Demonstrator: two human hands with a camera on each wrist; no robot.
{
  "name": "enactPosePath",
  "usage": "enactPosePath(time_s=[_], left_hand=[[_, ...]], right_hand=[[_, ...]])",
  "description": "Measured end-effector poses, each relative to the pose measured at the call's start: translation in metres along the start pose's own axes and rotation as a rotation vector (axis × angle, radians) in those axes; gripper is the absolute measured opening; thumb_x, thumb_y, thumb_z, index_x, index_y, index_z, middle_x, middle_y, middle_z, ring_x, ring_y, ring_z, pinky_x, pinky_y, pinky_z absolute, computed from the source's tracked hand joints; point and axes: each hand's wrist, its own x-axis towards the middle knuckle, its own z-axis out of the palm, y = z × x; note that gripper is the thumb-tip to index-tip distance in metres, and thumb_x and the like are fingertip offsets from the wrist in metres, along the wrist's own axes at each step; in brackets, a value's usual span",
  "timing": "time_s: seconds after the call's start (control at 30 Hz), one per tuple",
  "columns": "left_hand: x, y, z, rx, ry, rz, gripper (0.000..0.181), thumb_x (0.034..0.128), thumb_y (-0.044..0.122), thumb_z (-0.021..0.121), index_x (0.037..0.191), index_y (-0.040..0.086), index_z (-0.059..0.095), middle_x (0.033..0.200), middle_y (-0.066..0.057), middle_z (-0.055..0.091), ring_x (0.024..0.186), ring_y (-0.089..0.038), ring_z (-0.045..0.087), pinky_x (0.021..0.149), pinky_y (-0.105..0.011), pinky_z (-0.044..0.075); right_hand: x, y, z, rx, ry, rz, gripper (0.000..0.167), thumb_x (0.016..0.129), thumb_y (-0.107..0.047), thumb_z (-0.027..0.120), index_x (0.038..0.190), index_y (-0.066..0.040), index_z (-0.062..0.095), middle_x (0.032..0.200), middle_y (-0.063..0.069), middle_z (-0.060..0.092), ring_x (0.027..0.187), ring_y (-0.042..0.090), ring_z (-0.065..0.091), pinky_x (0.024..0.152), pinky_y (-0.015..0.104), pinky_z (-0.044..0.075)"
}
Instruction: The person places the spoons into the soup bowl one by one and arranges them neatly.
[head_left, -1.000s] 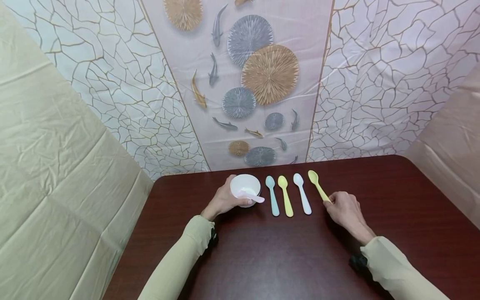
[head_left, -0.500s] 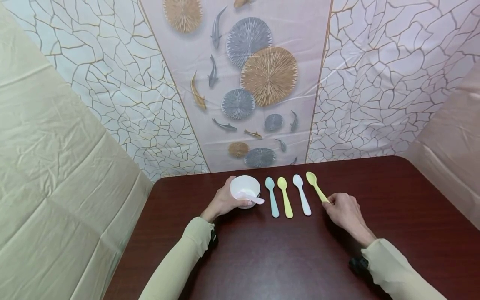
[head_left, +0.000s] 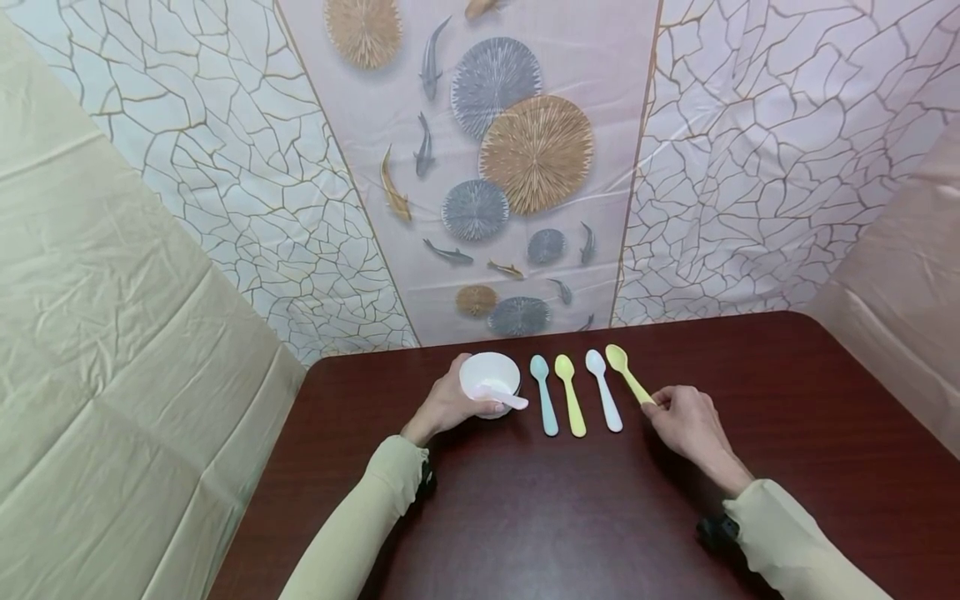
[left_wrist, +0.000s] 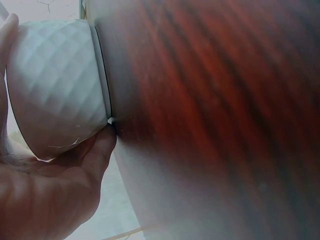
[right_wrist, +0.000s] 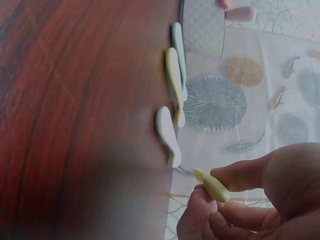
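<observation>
Being gripped by the left hand (head_left: pixel 450 402) is a white bowl (head_left: pixel 478 371), its wall being enclosed by widely spread thumb and fingers, near the light blue spoon (head_left: pixel 546 402). A pale pink spoon (head_left: pixel 512 399) is being contained in it, handle jutting over the rim; whether that handle is being touched by the thumb cannot be told. By the right hand (head_left: pixel 686 418), a yellow spoon (head_left: pixel 633 382) is being pinched near its handle's end, the grip being nearly closed. Between the hands, 3 spoons are being supported side by side by the dark table (head_left: pixel 585 517): the light blue spoon, a lemon spoon (head_left: pixel 572 400) and a white spoon (head_left: pixel 605 395). Diamond relief is being displayed on the bowl's wall.
</observation>
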Motion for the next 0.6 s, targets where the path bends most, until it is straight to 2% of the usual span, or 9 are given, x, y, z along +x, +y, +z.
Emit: enactPosePath(time_s=[0.6], left_hand=[[0.0, 0.0, -0.001, -0.011, -0.009, 0.019, 0.105, 0.0754, 0.042, 0.1, 0.159, 0.017, 0.042, 0.143, -0.016, 0.068, 0.125, -0.032, 0.065, 0.108, -0.049, 0.052]], right_hand=[[-0.005, -0.012, -0.004, 0.046, -0.005, -0.034, 0.023, 0.1, -0.019, 0.073, 0.103, 0.003, 0.08, 0.083, 0.01, 0.075, 0.073, 0.02, 0.057, 0.066, 0.033, 0.043]])
